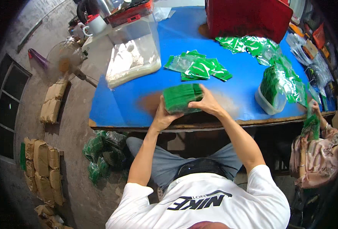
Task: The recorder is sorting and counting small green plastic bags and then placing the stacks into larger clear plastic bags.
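Observation:
A thick stack of green packets (180, 97) stands at the front edge of the blue table (115, 103). My left hand (162, 114) presses against the stack's left side from below. My right hand (206, 102) covers its right end from above. Both hands grip the stack between them. A loose pile of green and clear packets (197, 66) lies just beyond, in the middle of the table.
A clear plastic tub of green packets (270, 93) and strips of green packets (258, 47) sit at the right. A clear bag (132, 59) lies at the left, a red box (247, 17) behind. Another person (316, 150) sits at the right. Bags of green packets (102, 152), brown parcels (43, 168) and a fan (64, 61) are on the floor.

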Demonstrator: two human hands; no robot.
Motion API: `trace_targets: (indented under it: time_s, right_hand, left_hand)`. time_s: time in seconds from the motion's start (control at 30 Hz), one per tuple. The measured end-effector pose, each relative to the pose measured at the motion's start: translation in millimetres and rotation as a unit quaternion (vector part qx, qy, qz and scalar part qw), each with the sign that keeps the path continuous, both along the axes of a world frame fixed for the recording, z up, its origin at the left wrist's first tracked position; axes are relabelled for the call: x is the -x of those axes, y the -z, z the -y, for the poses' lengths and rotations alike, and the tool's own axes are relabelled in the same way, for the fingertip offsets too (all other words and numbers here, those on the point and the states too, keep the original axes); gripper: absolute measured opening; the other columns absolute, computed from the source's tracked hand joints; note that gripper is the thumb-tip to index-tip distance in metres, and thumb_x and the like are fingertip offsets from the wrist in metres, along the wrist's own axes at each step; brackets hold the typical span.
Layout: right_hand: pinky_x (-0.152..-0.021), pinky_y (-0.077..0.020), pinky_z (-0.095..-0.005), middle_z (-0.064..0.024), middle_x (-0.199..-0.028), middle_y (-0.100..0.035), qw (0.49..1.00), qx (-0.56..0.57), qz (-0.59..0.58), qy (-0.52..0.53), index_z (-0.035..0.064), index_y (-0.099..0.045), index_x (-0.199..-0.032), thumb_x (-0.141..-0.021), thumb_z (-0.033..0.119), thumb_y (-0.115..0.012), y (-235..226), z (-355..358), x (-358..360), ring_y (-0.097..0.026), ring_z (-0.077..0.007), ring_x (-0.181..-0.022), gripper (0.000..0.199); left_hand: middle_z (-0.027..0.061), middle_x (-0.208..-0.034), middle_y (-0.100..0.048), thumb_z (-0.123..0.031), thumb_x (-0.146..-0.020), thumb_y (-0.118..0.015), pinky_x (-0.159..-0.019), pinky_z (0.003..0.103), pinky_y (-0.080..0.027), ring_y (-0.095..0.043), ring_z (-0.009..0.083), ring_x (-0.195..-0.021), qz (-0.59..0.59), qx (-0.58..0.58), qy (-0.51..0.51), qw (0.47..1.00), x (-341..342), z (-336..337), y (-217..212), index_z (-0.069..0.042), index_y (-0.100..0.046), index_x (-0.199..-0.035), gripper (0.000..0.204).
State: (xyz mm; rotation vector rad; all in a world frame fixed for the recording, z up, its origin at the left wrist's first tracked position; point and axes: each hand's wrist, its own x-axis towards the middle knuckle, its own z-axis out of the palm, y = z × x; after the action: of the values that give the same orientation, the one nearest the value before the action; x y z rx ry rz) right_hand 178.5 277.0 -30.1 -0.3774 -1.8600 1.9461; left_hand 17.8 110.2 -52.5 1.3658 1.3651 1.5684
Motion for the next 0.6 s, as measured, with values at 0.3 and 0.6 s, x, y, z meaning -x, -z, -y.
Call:
trace_targets:
  time_s: [0.3,0.6]
  right_hand:
    - [-0.108,-0.0402,-0.0505,-0.0223,-0.137,-0.053,0.752,-0.653,0.038,0.080,0.0047,-0.037,-0.146,-0.055,0.038,-0.094,-99,31,-7,-0.049,-0.0442,-0.129,0.112]
    - [-0.090,-0.0509,-0.0336,-0.0124,-0.110,-0.069,0.988,-0.139,0.065,0.017,-0.0026,-0.059,-0.120,-0.068,0.026,-0.086,-57,31,4,-0.064,-0.0188,-0.098,0.065]
  left_hand:
    - [0.0137,-0.136,-0.050,-0.003,-0.077,-0.082,-0.109,0.041,-0.041,-0.049,0.0241,-0.129,-0.202,0.017,-0.040,0.978,-24,8,-54,-0.006,-0.034,-0.144,0.083]
    - [0.0120,-0.136,-0.051,-0.052,-0.105,-0.034,-0.106,0.039,-0.040,-0.053,0.0244,-0.120,0.257,-0.118,-0.248,0.927,-62,-13,-40,-0.009,-0.021,-0.156,0.067]
